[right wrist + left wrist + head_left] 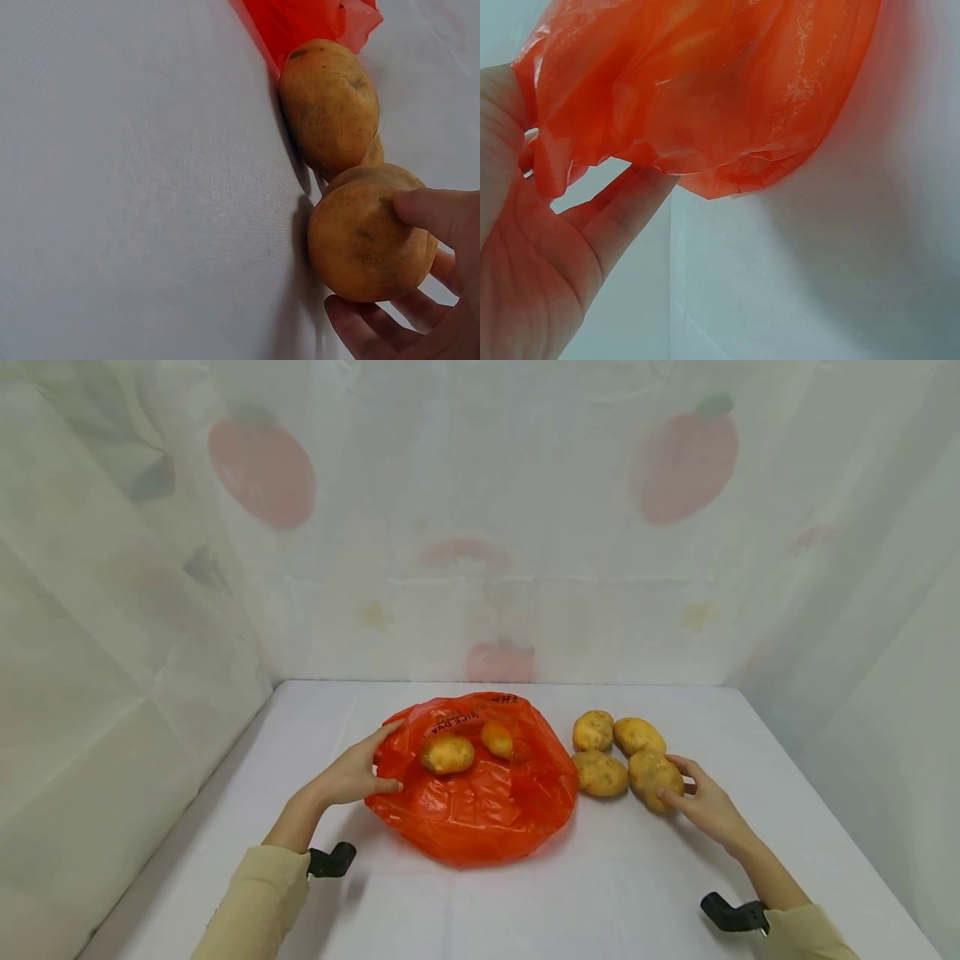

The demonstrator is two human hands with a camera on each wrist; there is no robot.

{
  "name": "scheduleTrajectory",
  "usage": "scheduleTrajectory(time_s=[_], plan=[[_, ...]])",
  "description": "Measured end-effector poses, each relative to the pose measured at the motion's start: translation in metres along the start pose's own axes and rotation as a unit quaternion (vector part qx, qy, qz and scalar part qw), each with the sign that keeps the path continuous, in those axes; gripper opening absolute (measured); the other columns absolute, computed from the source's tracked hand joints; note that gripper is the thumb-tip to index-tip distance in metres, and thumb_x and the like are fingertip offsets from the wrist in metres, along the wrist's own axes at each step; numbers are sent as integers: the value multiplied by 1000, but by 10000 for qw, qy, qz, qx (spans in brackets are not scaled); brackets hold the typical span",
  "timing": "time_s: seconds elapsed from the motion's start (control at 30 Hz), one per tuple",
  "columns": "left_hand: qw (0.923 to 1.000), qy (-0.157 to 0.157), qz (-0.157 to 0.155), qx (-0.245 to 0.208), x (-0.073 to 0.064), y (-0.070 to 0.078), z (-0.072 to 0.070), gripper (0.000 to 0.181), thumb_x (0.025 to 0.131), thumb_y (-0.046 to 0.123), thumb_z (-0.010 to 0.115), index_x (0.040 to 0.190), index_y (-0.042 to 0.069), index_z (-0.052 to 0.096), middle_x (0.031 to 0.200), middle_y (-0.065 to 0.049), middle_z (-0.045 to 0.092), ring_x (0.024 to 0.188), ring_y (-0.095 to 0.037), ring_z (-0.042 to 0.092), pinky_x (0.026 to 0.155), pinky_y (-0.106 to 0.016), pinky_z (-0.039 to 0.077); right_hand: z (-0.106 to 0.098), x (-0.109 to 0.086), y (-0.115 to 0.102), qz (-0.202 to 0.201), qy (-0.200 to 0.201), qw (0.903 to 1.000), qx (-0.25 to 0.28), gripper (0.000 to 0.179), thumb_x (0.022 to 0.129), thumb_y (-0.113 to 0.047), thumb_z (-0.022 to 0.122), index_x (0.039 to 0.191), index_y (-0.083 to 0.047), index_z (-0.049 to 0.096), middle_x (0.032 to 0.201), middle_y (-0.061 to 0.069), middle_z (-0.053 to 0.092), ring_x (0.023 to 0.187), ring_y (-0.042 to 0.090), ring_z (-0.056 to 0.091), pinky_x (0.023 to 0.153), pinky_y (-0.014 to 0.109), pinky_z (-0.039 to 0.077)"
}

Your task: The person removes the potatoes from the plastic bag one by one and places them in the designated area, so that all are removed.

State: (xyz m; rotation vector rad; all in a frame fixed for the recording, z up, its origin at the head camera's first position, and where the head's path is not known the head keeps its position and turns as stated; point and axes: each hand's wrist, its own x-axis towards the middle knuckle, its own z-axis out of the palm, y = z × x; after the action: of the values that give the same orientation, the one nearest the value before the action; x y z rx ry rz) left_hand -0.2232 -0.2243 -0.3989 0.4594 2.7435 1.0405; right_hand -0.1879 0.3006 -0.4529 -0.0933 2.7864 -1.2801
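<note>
A red plastic bag (472, 827) lies spread with its mouth facing up, and black print shows on its far inside wall. Two potatoes sit inside: one potato (447, 753) at left, another potato (497, 739) deeper in. My left hand (358, 772) grips the bag's left rim, thumb in front and fingers behind; in the left wrist view the red film (705, 97) hangs across those fingers. On the bag's right, my right hand (701, 802) holds a potato (367, 240) between thumb and fingers, at the near right of a small group.
Beside the held potato stand three more: a near-left potato (600, 773) against the bag, a far-left potato (593, 730) and a far-right potato (638, 736). A white cloth covers the table (525, 910). Pale curtains (480, 610) with fruit prints enclose the back and sides.
</note>
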Motion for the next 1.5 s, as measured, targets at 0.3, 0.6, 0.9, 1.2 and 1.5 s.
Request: scheduleTrajectory(time_s=[0.3, 0.6, 0.9, 1.2, 1.5], plan=[[10000, -14, -2, -46, -1, 0, -1, 92, 74, 20, 75, 147, 25, 19, 145, -12, 33, 126, -34, 39, 97, -53, 40, 1, 0, 0, -57, -78, 10000, 15, 72, 89, -37, 59, 142, -5, 24, 139, 30, 29, 116, 50, 42, 82, 49, 50], [10000, -1, 50, -36, 0, 0, 0, 91, 75, 18, 75, 147, 24, 19, 145, -11, 33, 126, -34, 39, 98, -54, 39, 0, 0, 2, -156, -72, 9998, -42, 71, 90, -36, 58, 143, -6, 23, 139, 32, 28, 117, 52, 41, 81, 52, 49], [10000, -16, 39, -51, -1, 0, 0, 92, 74, 20, 75, 147, 25, 20, 146, -11, 32, 127, -34, 38, 98, -55, 38, -5, -2, -1, -328, 9, 9995, -50, 69, 92, -37, 54, 143, -5, 22, 140, 31, 30, 119, 53, 38, 85, 56, 46], [10000, -25, 30, -51, 0, 0, -1, 92, 74, 20, 75, 147, 24, 20, 146, -11, 32, 127, -34, 38, 98, -54, 39, -13, -2, -5, -806, 224, 9965, -52, 66, 93, -31, 53, 143, -1, 23, 144, 28, 27, 125, 50, 31, 96, 60, 35], [9999, -36, 69, -72, 0, 0, -2, 91, 76, 17, 74, 147, 25, 19, 147, -11, 30, 127, -35, 38, 96, -54, 40, -15, -2, -18, -1225, 507, 9912, -33, 64, 92, -25, 56, 145, -5, 24, 145, 24, 28, 128, 46, 28, 97, 60, 31]])
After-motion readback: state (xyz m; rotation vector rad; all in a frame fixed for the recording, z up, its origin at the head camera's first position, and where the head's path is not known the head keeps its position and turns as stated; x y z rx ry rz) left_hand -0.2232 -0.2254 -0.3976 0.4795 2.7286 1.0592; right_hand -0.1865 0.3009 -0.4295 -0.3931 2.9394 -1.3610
